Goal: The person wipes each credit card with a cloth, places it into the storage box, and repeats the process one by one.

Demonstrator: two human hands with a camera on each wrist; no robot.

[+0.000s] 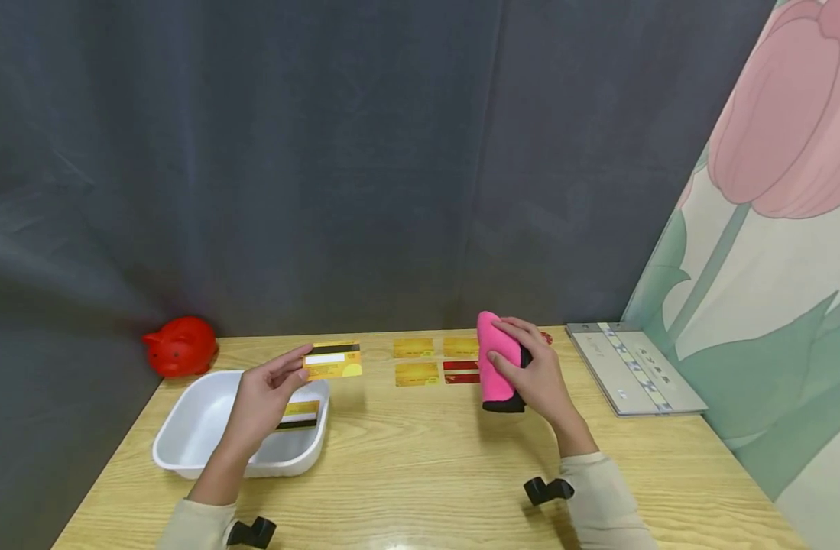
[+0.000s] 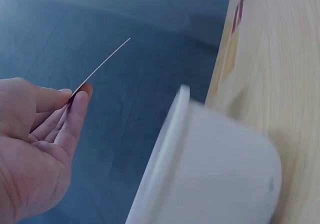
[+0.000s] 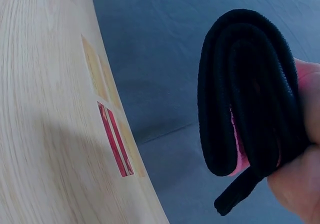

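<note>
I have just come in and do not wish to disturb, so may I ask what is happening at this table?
A person is handling things with both hands over a wooden table. The left hand pinches a yellow card in the air near the white tub, inside which another card rests. The right hand grips a folded pink and black cloth above the table. Beyond, yellow cards and a red card lie in rows.
</note>
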